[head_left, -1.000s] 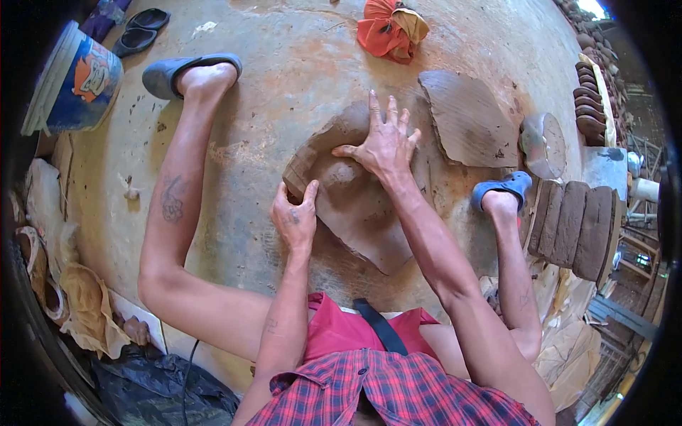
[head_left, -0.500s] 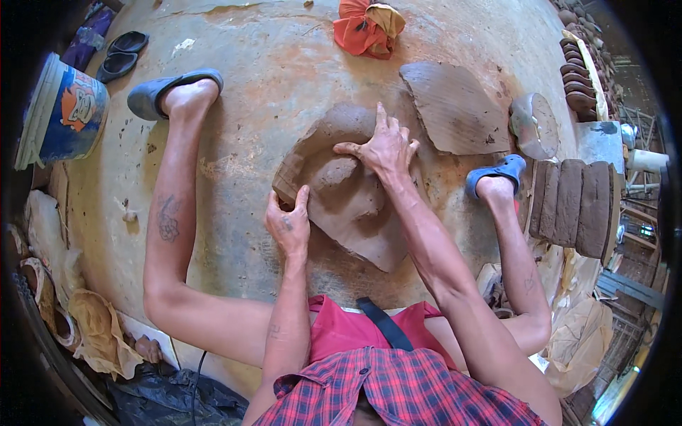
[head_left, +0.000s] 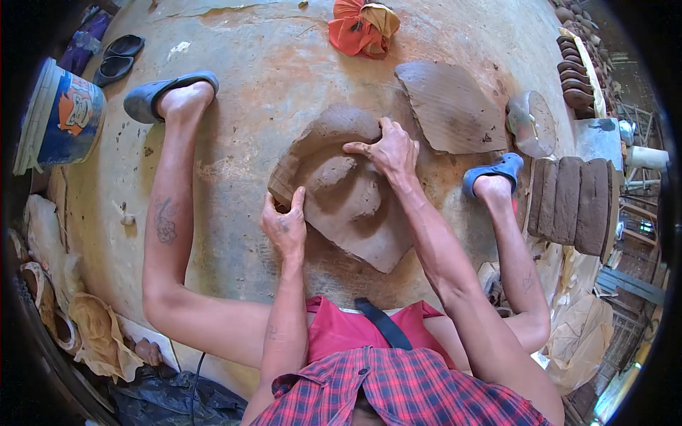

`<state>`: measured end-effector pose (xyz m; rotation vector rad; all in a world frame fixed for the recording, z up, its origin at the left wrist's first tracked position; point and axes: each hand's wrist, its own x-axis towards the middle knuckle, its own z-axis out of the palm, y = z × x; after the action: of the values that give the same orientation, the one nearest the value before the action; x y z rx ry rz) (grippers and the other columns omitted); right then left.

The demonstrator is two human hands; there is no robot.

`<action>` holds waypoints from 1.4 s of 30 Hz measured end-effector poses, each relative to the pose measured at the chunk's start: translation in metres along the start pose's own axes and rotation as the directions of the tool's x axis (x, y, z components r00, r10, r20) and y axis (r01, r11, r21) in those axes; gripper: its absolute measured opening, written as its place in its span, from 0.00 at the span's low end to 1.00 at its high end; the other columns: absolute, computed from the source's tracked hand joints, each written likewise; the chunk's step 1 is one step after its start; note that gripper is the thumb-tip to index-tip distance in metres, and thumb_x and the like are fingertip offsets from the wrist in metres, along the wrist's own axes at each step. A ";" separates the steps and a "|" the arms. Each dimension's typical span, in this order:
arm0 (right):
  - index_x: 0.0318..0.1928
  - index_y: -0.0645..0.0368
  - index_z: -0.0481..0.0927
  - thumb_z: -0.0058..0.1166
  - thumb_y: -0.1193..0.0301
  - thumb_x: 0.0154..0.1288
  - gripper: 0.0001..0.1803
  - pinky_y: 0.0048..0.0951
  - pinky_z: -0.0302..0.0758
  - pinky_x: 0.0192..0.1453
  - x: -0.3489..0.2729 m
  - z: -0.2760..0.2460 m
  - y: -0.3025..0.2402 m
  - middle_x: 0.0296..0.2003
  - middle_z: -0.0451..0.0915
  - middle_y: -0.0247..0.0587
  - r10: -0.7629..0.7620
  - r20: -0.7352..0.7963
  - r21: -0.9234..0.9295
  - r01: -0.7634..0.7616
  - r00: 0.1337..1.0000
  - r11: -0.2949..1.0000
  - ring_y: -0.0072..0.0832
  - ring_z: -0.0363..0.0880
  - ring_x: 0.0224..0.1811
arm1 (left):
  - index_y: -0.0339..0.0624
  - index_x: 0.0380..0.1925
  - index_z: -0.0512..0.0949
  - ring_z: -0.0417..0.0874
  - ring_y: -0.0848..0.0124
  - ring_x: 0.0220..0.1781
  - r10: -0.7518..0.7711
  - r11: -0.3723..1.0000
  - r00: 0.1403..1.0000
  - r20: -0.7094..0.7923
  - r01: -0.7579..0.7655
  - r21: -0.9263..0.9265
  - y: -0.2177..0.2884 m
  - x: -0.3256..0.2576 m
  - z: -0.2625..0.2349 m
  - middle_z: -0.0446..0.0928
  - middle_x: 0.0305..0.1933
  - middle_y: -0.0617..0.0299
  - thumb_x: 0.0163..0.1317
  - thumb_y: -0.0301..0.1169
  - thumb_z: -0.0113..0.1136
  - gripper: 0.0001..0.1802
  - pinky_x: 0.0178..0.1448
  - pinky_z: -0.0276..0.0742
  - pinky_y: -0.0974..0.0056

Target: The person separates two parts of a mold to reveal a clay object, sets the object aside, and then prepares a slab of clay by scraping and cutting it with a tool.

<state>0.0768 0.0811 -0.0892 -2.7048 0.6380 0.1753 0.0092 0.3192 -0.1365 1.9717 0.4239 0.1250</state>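
Between my legs on the floor lies a thick brown clay slab, its far and left sides curled up into a wall. Rounded clay humps rise inside the hollow. My left hand pinches the slab's left edge, thumb on the inner side and fingers round the outside. At the far right edge my right hand grips the raised clay, its fingers bent over the rim and its thumb pointing into the hollow. A second, flat clay slab lies just beyond on the right.
Stacked clay blocks stand at the right, near a round clay-filled mould. An orange cloth bundle lies at the far side. A blue bucket and dark sandals are at the left. My legs flank the clay.
My right hand has drawn its outstretched fingers in and bent them over the slab's far right rim. My left hand keeps its hold on the left edge.
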 end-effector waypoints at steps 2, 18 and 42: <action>0.61 0.57 0.83 0.75 0.27 0.37 0.58 0.61 0.73 0.67 -0.002 0.000 0.001 0.58 0.85 0.51 0.004 -0.024 -0.028 -0.004 1.000 1.000 0.49 0.83 0.64 | 0.33 0.48 0.85 0.90 0.55 0.44 -0.036 0.999 0.999 0.031 0.036 0.000 0.003 -0.003 -0.001 0.89 0.44 0.47 0.61 0.38 0.80 0.23 0.51 0.82 0.54; 0.66 0.52 0.82 0.78 0.34 0.44 0.52 0.48 0.80 0.66 0.007 -0.017 0.016 0.63 0.84 0.54 -0.074 0.123 -0.008 0.075 0.990 0.997 0.46 0.84 0.64 | 0.30 0.47 0.83 0.90 0.45 0.43 0.008 0.998 1.000 -0.005 -0.008 0.065 -0.004 -0.003 -0.002 0.88 0.42 0.41 0.59 0.40 0.80 0.26 0.50 0.83 0.49; 0.68 0.56 0.77 0.71 0.22 0.34 0.66 0.68 0.58 0.73 -0.063 0.002 0.015 0.65 0.72 0.58 0.262 -0.421 -0.140 -0.348 0.868 0.927 0.56 0.69 0.71 | 0.18 0.69 0.69 0.79 0.42 0.70 -0.294 0.952 0.877 0.379 0.235 0.195 -0.001 -0.072 -0.033 0.77 0.66 0.28 0.61 0.48 0.77 0.49 0.75 0.72 0.50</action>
<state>0.0137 0.0948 -0.0830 -2.8464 1.2380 -0.2518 -0.0677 0.3230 -0.1159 1.9920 0.4324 -0.4971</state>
